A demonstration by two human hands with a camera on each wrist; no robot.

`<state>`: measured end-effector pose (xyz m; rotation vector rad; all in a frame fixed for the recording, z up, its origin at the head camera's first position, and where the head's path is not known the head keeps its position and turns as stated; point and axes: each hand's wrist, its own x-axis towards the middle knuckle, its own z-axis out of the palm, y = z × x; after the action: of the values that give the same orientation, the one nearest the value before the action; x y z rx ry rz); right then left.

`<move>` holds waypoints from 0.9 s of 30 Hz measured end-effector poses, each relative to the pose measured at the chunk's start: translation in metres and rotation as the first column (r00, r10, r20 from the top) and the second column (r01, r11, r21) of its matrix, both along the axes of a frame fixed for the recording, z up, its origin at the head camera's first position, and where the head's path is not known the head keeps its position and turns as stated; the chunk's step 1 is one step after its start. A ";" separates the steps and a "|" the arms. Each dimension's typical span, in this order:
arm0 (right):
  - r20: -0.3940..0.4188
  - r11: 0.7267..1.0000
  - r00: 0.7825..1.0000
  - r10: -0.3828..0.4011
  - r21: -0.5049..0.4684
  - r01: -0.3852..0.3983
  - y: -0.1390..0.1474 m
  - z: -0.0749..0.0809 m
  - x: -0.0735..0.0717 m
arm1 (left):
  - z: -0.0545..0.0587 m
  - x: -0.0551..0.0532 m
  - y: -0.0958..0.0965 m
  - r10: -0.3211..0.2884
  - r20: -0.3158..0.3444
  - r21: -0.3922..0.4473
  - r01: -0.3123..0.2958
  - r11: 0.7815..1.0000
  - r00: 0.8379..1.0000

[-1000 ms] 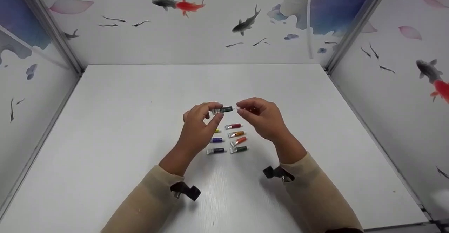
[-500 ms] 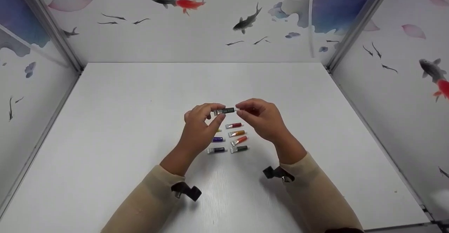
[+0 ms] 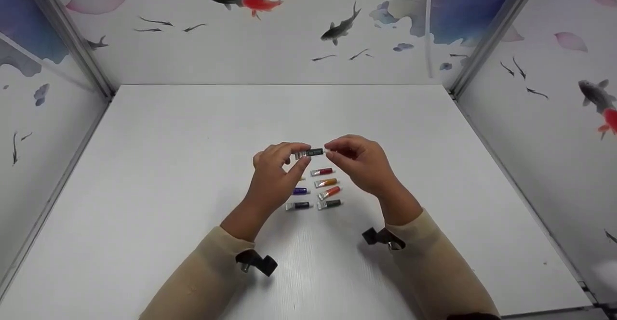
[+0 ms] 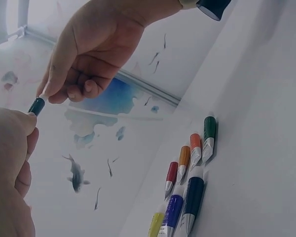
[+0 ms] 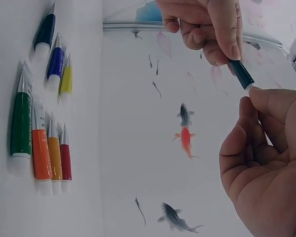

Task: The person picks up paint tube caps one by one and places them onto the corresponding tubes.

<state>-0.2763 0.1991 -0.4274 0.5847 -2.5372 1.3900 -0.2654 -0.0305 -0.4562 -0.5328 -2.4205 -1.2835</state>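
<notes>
My left hand pinches a small dark green paint tube between thumb and forefinger, holding it sideways above the table. At the tube's right end, the thumb and forefinger of my right hand pinch its white cap; the fingertips hide part of the cap. Below the hands lie more paint tubes in two columns. On the right are a red tube, an ochre tube, an orange tube and a green tube.
The left column has a dark blue tube, a violet tube and a yellow tube, which the left hand mostly covers in the head view. White panels painted with fish surround the white table at the back and sides.
The held tube has shifted slightly right with my left hand, and the gap between its end and my right fingertips has narrowed. My right hand stays nearly in place.
</notes>
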 end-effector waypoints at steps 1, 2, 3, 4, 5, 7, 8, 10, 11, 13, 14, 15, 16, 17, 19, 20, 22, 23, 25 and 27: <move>-0.003 1.000 1.000 -0.004 0.006 0.004 0.000 0.000 0.000 | 0.000 0.000 0.000 -0.002 -0.001 0.000 0.002 1.000 1.000; -0.005 1.000 1.000 -0.007 0.012 0.007 0.000 0.000 0.000 | 0.000 0.000 0.000 0.000 -0.001 -0.001 0.000 1.000 1.000; -0.010 1.000 1.000 -0.011 0.021 0.011 0.000 0.000 0.000 | 0.000 0.000 0.000 0.000 -0.001 0.000 0.000 1.000 1.000; -0.015 1.000 1.000 -0.014 0.028 0.014 0.000 0.000 0.001 | -0.001 0.000 0.000 0.000 0.001 0.000 0.000 1.000 1.000; -0.022 0.999 1.000 -0.014 0.031 0.015 0.000 0.000 0.001 | -0.001 0.000 0.000 0.001 0.003 0.000 -0.001 1.000 1.000; -0.031 0.999 0.999 -0.014 0.038 0.016 0.000 0.000 0.001 | -0.001 0.000 0.000 -0.001 0.009 0.005 0.000 1.000 1.000; -0.035 0.999 0.999 -0.014 0.042 0.015 0.000 -0.001 0.001 | -0.002 0.000 0.000 0.000 0.011 0.004 0.000 1.000 1.000; -0.039 0.999 0.999 -0.011 0.045 0.012 0.000 -0.001 0.000 | -0.002 0.000 -0.001 -0.005 0.012 0.006 0.005 1.000 1.000; -0.038 0.999 0.999 -0.010 0.046 0.012 0.000 0.000 0.000 | -0.002 -0.001 -0.001 -0.010 0.010 0.011 0.010 1.000 1.000; -0.033 0.999 0.999 -0.012 0.051 0.014 0.000 0.000 -0.001 | -0.002 -0.001 -0.001 -0.017 0.009 0.018 0.017 1.000 1.000; -0.029 0.999 1.000 -0.011 0.050 0.013 0.000 0.000 -0.001 | -0.002 -0.001 -0.001 -0.022 0.009 0.023 0.022 1.000 1.000; -0.024 0.999 1.000 -0.010 0.045 0.012 0.000 0.000 -0.001 | -0.002 -0.001 -0.001 -0.026 0.013 0.029 0.025 0.999 1.000; -0.018 0.999 1.000 -0.009 0.038 0.010 0.001 0.000 -0.001 | -0.002 -0.001 -0.001 -0.031 0.016 0.038 0.031 0.999 0.999; -0.010 1.000 1.000 -0.007 0.029 0.008 0.001 -0.001 -0.001 | -0.002 -0.001 -0.001 -0.036 0.021 0.048 0.035 0.998 0.999; 0.002 1.000 1.000 -0.003 0.012 0.003 0.001 -0.001 -0.001 | -0.002 -0.001 -0.001 -0.044 0.031 0.065 0.042 0.997 0.999; 0.008 1.000 1.000 -0.001 0.003 0.001 0.001 -0.001 -0.001 | -0.003 -0.001 -0.001 -0.046 0.036 0.071 0.043 0.997 0.998; 0.021 1.000 1.000 0.003 -0.016 -0.003 0.001 -0.001 -0.001 | -0.003 -0.001 -0.001 -0.050 0.045 0.090 0.046 0.995 0.998; 0.026 1.000 1.000 0.005 -0.022 -0.004 0.001 -0.001 -0.001 | -0.003 -0.001 -0.001 -0.050 0.048 0.097 0.045 0.994 0.998; 0.036 1.000 0.999 0.006 -0.028 -0.005 0.001 -0.001 -0.001 | -0.003 -0.001 -0.001 -0.052 0.052 0.111 0.046 0.993 0.997; 0.047 0.999 0.999 0.006 -0.035 -0.005 0.001 -0.001 -0.001 | -0.004 -0.001 0.000 -0.054 0.058 0.119 0.047 0.992 0.997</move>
<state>-0.2775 0.1998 -0.4283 0.5596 -2.5444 1.4635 -0.2662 -0.0309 -0.4598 -0.5317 -2.3758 -1.4736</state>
